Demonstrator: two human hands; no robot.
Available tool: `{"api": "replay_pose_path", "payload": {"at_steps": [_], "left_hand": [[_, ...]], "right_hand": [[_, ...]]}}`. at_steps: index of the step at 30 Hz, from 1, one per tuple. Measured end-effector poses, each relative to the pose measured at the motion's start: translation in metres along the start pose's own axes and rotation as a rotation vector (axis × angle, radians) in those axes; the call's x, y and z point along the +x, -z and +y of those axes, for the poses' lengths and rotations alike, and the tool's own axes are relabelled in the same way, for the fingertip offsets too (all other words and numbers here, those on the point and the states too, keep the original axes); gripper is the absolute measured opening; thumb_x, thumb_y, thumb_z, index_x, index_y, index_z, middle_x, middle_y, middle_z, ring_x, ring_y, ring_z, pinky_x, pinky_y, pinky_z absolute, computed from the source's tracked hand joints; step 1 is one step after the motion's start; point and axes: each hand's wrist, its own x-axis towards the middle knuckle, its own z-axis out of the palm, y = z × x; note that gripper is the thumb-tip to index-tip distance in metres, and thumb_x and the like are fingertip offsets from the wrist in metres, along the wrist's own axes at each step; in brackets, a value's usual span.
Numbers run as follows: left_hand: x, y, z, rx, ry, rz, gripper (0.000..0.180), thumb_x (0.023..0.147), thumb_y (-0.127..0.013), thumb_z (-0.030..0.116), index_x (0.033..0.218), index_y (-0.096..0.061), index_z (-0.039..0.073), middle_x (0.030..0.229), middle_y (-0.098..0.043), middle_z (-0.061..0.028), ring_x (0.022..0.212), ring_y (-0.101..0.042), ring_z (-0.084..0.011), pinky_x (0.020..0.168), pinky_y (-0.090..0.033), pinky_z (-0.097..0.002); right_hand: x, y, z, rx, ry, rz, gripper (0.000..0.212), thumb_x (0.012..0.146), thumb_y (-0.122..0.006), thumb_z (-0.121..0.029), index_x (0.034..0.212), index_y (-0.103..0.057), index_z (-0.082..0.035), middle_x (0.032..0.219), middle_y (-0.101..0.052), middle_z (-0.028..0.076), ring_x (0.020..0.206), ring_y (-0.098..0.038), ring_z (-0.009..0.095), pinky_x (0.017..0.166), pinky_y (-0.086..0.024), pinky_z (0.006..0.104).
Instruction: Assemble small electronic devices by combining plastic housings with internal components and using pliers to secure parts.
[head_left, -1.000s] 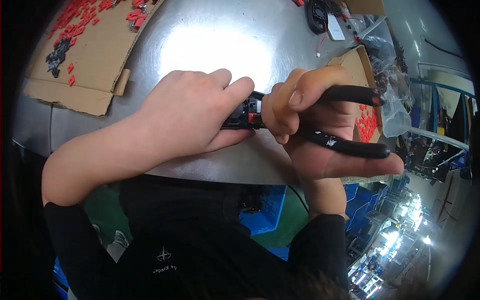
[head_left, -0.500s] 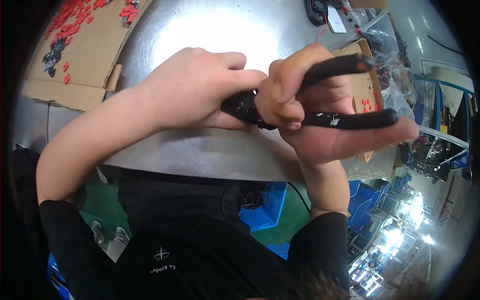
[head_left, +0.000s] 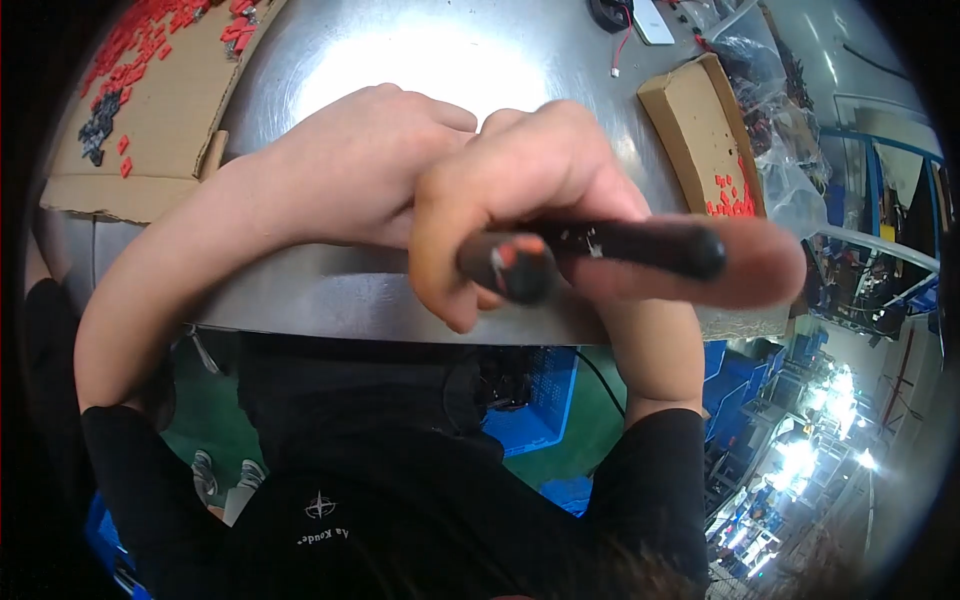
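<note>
Over the near part of the metal table, my right hand (head_left: 540, 165) is closed around pliers (head_left: 640, 247) with black handles. The handle ends point toward me and to the right, one scuffed with orange at its tip. One digit of this hand stretches along the right handle. Behind the right hand and touching it, my left hand (head_left: 370, 165) has its fingers curled in. The pliers' jaws and whatever the left fingers hold are hidden behind my right hand.
A flattened cardboard box (head_left: 165, 170) with red and dark small parts lies at left. On the right stands a cardboard tray (head_left: 690, 125) with red pieces. A black round device (head_left: 608, 14) with wires and a white phone-like slab (head_left: 654, 22) sit far back. Below is a blue crate (head_left: 545, 425).
My right hand has turned and shifted left, swinging the pliers' handles down and around toward me. The handles sit closer together, and the dark part between my hands is now covered.
</note>
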Motion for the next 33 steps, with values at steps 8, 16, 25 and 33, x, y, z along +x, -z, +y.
{"api": "replay_pose_path", "payload": {"at_steps": [8, 16, 25, 33], "left_hand": [[-0.016, -0.007, 0.023, 0.137, 0.083, 0.07, 0.056, 0.077, -0.082, 0.048, 0.12, -0.061, 0.018, 0.088, -0.061, -0.0074, 0.074, -0.068, -0.0313, 0.063, -0.055, -0.0437], [-0.023, 0.002, 0.039, 0.312, 0.25, 0.102, 0.059, 0.078, -0.084, 0.039, 0.125, -0.056, 0.017, 0.092, -0.054, -0.0087, 0.075, -0.067, -0.0278, 0.061, -0.053, -0.0404], [-0.024, -0.001, 0.041, 0.284, 0.285, 0.07, 0.061, 0.075, -0.086, 0.035, 0.125, -0.058, 0.015, 0.093, -0.055, -0.0087, 0.075, -0.066, -0.0284, 0.061, -0.053, -0.0402], [-0.022, -0.002, 0.046, 0.271, 0.323, 0.08, 0.055, 0.084, -0.08, 0.04, 0.124, -0.053, 0.014, 0.09, -0.059, -0.0116, 0.068, -0.069, -0.0298, 0.056, -0.054, -0.0406]], "right_hand": [[-0.026, 0.004, 0.02, 0.271, 0.324, 0.288, 0.12, 0.058, -0.029, -0.109, 0.097, -0.059, 0.001, 0.066, -0.049, -0.002, 0.049, -0.042, 0.005, 0.045, -0.032, 0.0205], [-0.026, -0.014, -0.015, 0.414, 0.184, 0.599, 0.029, 0.097, -0.053, -0.034, 0.107, -0.053, -0.007, 0.07, -0.043, 0.001, 0.054, -0.038, 0.009, 0.052, -0.034, 0.0228], [-0.024, -0.02, -0.003, 0.515, 0.176, 0.583, 0.019, 0.104, -0.055, -0.024, 0.111, -0.053, -0.006, 0.069, -0.04, 0.002, 0.059, -0.04, 0.011, 0.057, -0.036, 0.0248], [-0.021, -0.019, 0.018, 0.125, 0.409, 0.513, 0.078, 0.071, -0.076, -0.078, 0.105, -0.051, -0.012, 0.074, -0.044, -0.001, 0.055, -0.039, 0.01, 0.053, -0.032, 0.0257]]}}
